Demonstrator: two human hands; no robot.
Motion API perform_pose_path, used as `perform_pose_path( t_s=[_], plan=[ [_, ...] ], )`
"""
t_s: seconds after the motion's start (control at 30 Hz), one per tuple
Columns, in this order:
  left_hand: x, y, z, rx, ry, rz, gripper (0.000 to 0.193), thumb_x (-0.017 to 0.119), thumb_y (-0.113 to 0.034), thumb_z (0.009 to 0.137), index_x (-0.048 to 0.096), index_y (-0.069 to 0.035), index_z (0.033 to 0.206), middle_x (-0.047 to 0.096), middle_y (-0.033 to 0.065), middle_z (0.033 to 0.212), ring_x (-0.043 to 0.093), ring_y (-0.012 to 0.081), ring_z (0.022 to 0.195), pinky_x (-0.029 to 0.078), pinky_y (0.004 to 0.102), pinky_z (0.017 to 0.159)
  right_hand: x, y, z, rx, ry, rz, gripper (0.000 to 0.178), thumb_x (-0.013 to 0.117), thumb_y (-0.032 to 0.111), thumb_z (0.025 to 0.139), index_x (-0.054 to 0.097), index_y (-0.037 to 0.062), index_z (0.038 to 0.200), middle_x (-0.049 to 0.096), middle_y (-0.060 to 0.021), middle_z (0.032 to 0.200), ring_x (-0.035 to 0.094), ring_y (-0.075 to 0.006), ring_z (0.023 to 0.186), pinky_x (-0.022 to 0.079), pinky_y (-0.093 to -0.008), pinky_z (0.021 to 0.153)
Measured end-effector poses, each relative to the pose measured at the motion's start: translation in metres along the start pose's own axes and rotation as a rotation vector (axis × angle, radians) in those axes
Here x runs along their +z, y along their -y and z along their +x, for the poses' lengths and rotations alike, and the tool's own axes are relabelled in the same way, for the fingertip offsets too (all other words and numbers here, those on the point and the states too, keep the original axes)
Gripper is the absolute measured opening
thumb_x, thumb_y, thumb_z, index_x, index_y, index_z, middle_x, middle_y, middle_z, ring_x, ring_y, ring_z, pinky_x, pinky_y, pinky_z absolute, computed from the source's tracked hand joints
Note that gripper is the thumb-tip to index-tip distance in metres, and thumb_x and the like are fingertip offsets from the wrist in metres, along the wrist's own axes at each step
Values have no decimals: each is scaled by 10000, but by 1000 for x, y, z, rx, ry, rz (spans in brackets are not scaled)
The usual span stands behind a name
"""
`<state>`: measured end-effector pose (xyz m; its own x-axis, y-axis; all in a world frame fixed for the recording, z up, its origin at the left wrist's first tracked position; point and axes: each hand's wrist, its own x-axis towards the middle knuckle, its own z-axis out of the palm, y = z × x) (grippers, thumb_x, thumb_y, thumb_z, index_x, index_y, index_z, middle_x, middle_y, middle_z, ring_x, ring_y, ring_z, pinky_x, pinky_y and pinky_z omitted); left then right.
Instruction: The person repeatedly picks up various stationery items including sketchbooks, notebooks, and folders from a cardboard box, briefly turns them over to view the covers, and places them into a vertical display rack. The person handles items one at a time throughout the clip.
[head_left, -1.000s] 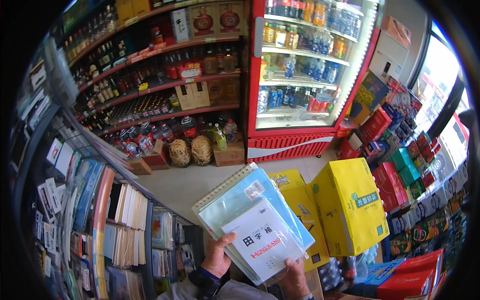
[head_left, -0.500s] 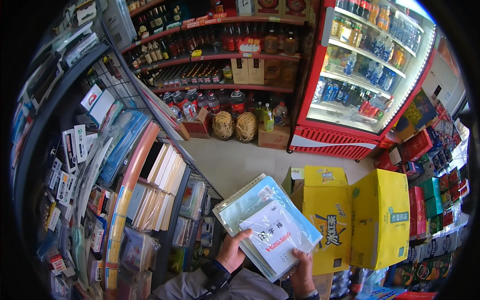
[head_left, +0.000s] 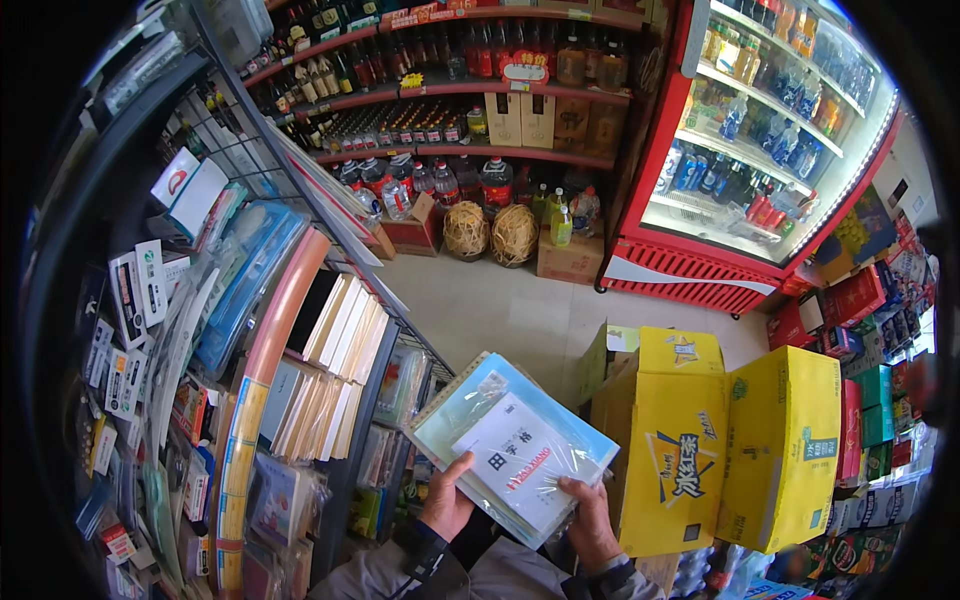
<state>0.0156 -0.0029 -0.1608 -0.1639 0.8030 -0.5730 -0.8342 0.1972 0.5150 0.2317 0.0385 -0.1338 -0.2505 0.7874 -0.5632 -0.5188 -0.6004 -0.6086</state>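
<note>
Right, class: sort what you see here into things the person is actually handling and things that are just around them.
In hand:
left hand
right hand
stack of plastic-wrapped exercise books

Just around:
yellow cartons
stationery rack
red drinks fridge
bottle shelves
two woven baskets

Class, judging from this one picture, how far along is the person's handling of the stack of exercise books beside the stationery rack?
Done: the stack of exercise books is off the stationery rack and in the hands. In hand: the left hand and right hand grip its lower edge, with a white booklet on top. Left: nothing from the stack has been set down or shelved yet.
</note>
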Motion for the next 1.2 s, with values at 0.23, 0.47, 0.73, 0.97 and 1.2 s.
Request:
perform_pose_path(
  t_s=[0.23, 0.47, 0.73, 0.97, 1.2],
  plan=[
    [-59, -16, 28, 45, -167, -45, 557, 717, -239, 937, 503, -81, 1426, 611, 72, 1335, 579, 236, 1238, 450, 429, 1080, 20, -40, 65, 125, 107, -5, 453, 710, 115, 862, 599, -15, 1282, 691, -125, 1173, 683, -259, 1056, 552, -413, 966],
    [-92, -44, 58, 81, -254, -14, 480, 657, -270, 992, 525, -88, 1415, 623, 81, 1355, 593, 237, 1242, 457, 430, 1080, 42, -81, 135, 209, 164, -55, 495, 719, 158, 860, 587, -15, 1305, 686, -117, 1201, 663, -251, 1083, 524, -398, 983],
    [-114, -54, 91, 68, -252, -97, 419, 639, -259, 1008, 559, -89, 1382, 630, 60, 1361, 591, 229, 1252, 451, 410, 1085, 56, -100, 201, 260, 240, -83, 518, 726, 161, 848, 578, -7, 1315, 683, -129, 1214, 661, -262, 1103, 519, -411, 1003],
    [-126, -68, 97, 148, -322, -125, 423, 674, -247, 988, 568, -71, 1358, 623, 52, 1360, 570, 197, 1257, 441, 367, 1078, 73, -130, 246, 299, 299, -50, 447, 714, 106, 845, 603, 1, 1265, 693, -117, 1166, 675, -248, 1064, 553, -400, 959],
    [-133, -72, 102, 246, -367, -162, 408, 660, -199, 994, 550, -20, 1344, 600, 72, 1360, 533, 198, 1290, 413, 356, 1115, 102, -169, 280, 353, 357, -2, 435, 731, 99, 831, 620, 17, 1243, 700, -93, 1115, 673, -230, 1027, 546, -388, 938]
  ],
)
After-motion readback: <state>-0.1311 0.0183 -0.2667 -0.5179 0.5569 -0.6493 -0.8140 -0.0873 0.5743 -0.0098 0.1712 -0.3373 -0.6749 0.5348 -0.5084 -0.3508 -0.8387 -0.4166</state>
